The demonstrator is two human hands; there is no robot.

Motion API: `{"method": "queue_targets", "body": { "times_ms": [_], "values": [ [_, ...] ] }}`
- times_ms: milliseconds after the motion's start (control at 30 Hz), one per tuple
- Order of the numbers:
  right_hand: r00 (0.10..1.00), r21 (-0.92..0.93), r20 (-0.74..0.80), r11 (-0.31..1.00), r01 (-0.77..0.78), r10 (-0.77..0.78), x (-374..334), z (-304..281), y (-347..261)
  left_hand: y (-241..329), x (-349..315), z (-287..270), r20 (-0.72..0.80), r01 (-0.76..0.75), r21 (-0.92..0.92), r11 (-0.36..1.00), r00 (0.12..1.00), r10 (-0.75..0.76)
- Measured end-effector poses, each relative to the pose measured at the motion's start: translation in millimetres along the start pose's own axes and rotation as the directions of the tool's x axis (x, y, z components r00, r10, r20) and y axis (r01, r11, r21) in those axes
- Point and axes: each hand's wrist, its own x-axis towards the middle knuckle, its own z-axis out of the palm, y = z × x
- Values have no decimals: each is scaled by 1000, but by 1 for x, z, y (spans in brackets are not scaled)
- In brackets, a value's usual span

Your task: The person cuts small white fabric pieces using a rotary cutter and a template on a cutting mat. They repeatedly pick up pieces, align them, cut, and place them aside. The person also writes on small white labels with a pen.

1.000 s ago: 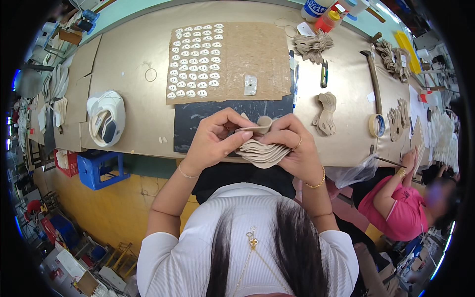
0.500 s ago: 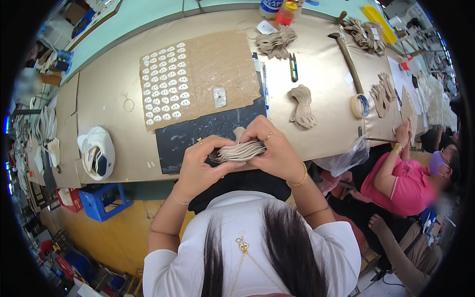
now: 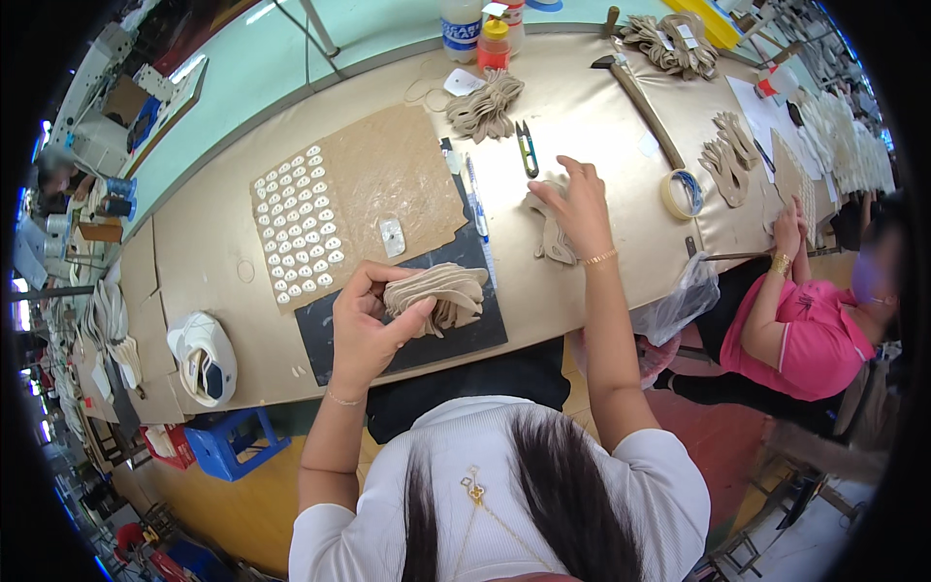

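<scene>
Over a yellow floor (image 3: 254,509) stands the gold surface (image 3: 545,301), a pink-shirted co-worker (image 3: 805,344) at its right. The surface carries a cardboard sheet (image 3: 388,170). The left hand (image 3: 363,327)'s grip holds a beige stack (image 3: 441,289) above the dark mat (image 3: 464,337); the right hand (image 3: 584,225), loosely spread, is at a beige bundle (image 3: 557,244), contact unclear. Apparently a reaching step, calling for a gentle pinch.

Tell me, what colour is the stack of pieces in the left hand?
The stack of pieces is beige; the head view shows it best.
</scene>
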Motion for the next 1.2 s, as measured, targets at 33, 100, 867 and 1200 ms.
{"method": "queue_targets", "body": {
  "times_ms": [33,100,867,1200],
  "values": [
    [1000,-21,18,1000,-3,4,13,5,-5,3,1,0,-7,49,22,999,999,-49],
    [999,-44,37,999,-9,11,38,17,-14,2,0,3,-13,34,12,999,999,-34],
    [967,234,225,956,-175,122,-34,-17,18,-4,110,47,-21,-119,-368,922,993,120],
    [968,487,130,836,-252,216,-104,-75,61,-67,207,127,331,-614,751,245,670,664]
  ]
}}
